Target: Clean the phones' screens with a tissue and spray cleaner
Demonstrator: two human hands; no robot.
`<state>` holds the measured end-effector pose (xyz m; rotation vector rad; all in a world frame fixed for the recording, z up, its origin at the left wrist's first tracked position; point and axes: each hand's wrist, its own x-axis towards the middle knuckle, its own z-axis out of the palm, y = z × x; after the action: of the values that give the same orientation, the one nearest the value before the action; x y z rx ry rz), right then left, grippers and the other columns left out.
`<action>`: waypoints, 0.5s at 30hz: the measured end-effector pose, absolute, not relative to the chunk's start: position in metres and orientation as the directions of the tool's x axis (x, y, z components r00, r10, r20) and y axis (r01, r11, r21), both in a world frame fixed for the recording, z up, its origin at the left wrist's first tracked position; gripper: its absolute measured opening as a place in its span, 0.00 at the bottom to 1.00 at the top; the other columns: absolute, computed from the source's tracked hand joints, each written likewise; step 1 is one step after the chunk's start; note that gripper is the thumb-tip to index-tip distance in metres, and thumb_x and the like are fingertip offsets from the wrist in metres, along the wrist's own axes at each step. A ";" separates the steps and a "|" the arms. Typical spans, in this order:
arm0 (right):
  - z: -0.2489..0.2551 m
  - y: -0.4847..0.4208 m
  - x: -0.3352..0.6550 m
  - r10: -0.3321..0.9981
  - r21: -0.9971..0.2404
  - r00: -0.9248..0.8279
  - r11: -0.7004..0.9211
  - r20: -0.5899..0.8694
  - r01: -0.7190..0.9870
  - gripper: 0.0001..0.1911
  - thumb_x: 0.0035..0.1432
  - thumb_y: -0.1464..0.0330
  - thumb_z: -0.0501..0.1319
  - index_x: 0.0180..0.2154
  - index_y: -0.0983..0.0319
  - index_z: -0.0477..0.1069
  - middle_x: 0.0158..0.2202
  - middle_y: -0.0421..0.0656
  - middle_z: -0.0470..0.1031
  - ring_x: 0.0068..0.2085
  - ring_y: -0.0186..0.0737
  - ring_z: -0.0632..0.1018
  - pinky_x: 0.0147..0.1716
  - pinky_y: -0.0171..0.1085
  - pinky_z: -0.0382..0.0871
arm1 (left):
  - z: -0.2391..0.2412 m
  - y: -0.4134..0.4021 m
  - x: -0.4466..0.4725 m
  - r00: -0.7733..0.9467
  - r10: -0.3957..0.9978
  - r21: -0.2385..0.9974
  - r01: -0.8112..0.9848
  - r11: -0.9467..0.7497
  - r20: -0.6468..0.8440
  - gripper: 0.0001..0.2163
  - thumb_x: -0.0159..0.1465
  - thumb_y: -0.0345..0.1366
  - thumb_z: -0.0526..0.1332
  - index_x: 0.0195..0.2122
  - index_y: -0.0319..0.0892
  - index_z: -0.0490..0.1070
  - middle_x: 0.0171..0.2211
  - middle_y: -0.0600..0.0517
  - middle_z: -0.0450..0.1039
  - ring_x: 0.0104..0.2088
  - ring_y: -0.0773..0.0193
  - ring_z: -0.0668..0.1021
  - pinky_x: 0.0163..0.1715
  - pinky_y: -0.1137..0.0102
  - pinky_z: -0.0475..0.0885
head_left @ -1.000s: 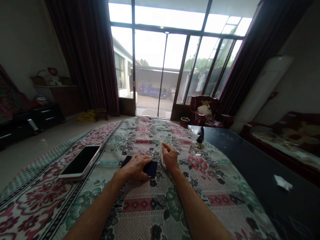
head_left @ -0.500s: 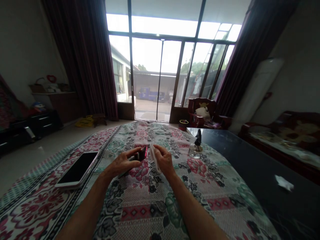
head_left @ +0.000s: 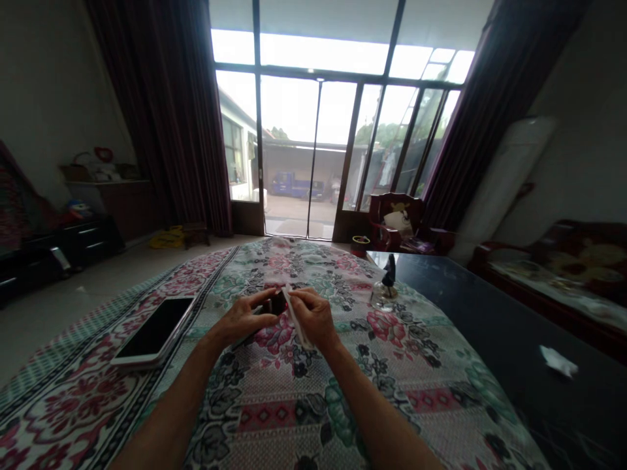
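My left hand [head_left: 243,318] is closed around a small dark glossy object [head_left: 278,302] with a reddish edge, its thumb and fingers on opposite sides. Its exact kind is too small to make out. In my right hand [head_left: 313,316] is a folded white tissue [head_left: 300,325], pinched between thumb and fingers and touching or very near the dark object's right edge. Both hands are just above the flowered tablecloth [head_left: 274,385]. A white-framed tablet [head_left: 155,331] with a dark screen lies to the left of my left hand.
A clear bottle with a black spray top [head_left: 388,281] stands at the right of the cloth. Beyond it is a dark glossy tabletop [head_left: 470,307] with a crumpled white tissue [head_left: 559,361]. A wooden chair [head_left: 398,219] and glass doors [head_left: 308,163] are ahead.
My right hand has moved left with the tissue, closing the gap to the dark object. The reddish edge is now mostly covered. My left hand has hardly moved.
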<state>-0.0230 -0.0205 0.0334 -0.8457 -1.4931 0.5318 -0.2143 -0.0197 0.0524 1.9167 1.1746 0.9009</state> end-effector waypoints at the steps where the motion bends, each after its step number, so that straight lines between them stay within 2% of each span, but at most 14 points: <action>1: 0.031 -0.019 -0.022 0.778 -0.772 0.067 0.603 0.625 0.200 0.09 0.55 0.67 0.60 0.33 0.58 0.80 0.33 0.43 0.78 0.36 0.39 0.78 0.38 0.37 0.72 | 0.053 -0.021 -0.213 0.366 0.911 0.832 0.432 -0.347 0.189 0.31 0.53 0.40 0.65 0.60 0.47 0.66 0.53 0.52 0.74 0.52 0.54 0.75 0.54 0.63 0.68; 4: 0.027 -0.017 -0.021 0.788 -0.789 0.105 0.579 0.606 0.209 0.09 0.55 0.67 0.60 0.32 0.59 0.80 0.33 0.43 0.79 0.36 0.40 0.78 0.38 0.38 0.72 | 0.052 -0.021 -0.210 0.386 0.903 0.819 0.447 -0.360 0.187 0.30 0.52 0.40 0.65 0.58 0.49 0.67 0.52 0.53 0.75 0.53 0.54 0.74 0.56 0.62 0.66; 10: 0.028 -0.021 -0.025 0.783 -0.777 0.046 0.606 0.620 0.169 0.09 0.55 0.68 0.59 0.32 0.59 0.80 0.33 0.43 0.79 0.36 0.39 0.78 0.38 0.37 0.72 | 0.050 -0.018 -0.216 0.308 0.934 0.827 0.465 -0.314 0.181 0.32 0.51 0.41 0.66 0.59 0.46 0.67 0.56 0.52 0.71 0.57 0.52 0.71 0.59 0.62 0.63; 15: 0.025 -0.020 -0.024 0.804 -0.804 0.110 0.555 0.584 0.212 0.10 0.55 0.67 0.59 0.32 0.59 0.80 0.32 0.43 0.79 0.36 0.41 0.78 0.39 0.38 0.72 | 0.053 -0.023 -0.214 0.396 0.906 0.824 0.456 -0.336 0.150 0.28 0.53 0.40 0.65 0.57 0.49 0.68 0.53 0.54 0.74 0.54 0.54 0.74 0.55 0.63 0.67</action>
<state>-0.0241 -0.0203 0.0245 -0.9354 -1.4315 0.5454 -0.2136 -0.0229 0.0532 1.9470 1.1641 0.8092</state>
